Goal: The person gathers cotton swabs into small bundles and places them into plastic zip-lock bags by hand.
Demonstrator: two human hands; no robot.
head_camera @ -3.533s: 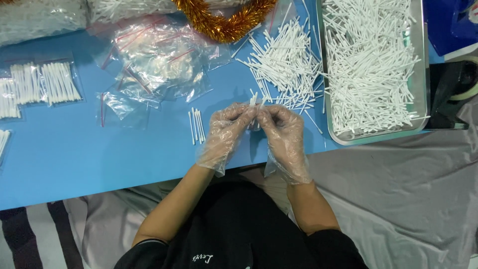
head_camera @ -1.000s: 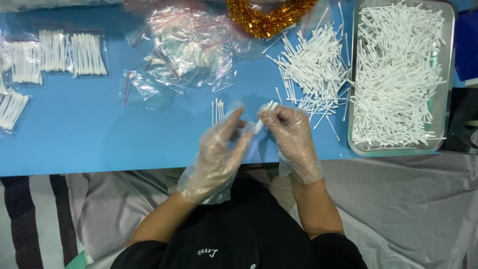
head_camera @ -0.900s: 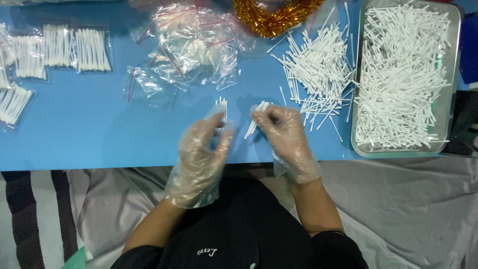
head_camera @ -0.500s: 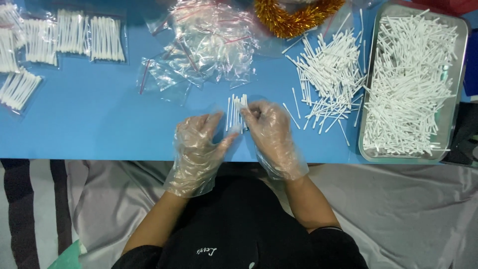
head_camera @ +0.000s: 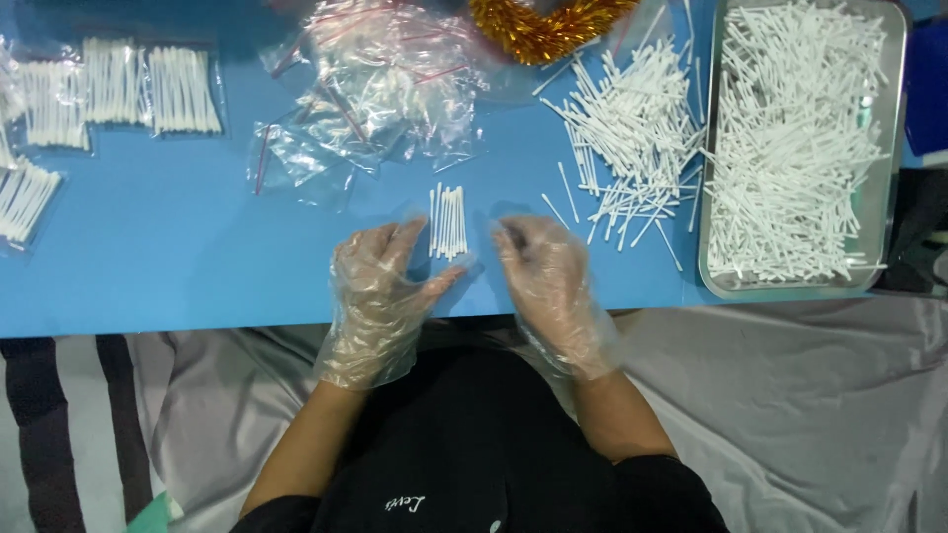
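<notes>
Both my hands wear clear plastic gloves and rest on the blue table (head_camera: 148, 266) near its front edge. My left hand (head_camera: 380, 286) lies flat with fingers spread, holding nothing. My right hand (head_camera: 548, 276) is also empty, fingers loosely curled. Between them, just beyond the fingertips, lies a small neat row of white sticks (head_camera: 449, 219). Neither hand touches it.
A loose pile of white sticks (head_camera: 632, 133) lies to the right, beside a metal tray (head_camera: 894, 178) full of more sticks. Empty clear zip bags (head_camera: 380, 89) sit at the back centre, filled stick bags (head_camera: 118, 94) at the far left, gold tinsel (head_camera: 548, 25) at the top.
My hands held a few sticks together; they set them down as a small row on the table and drew apart, now empty. The view shifted slightly.
</notes>
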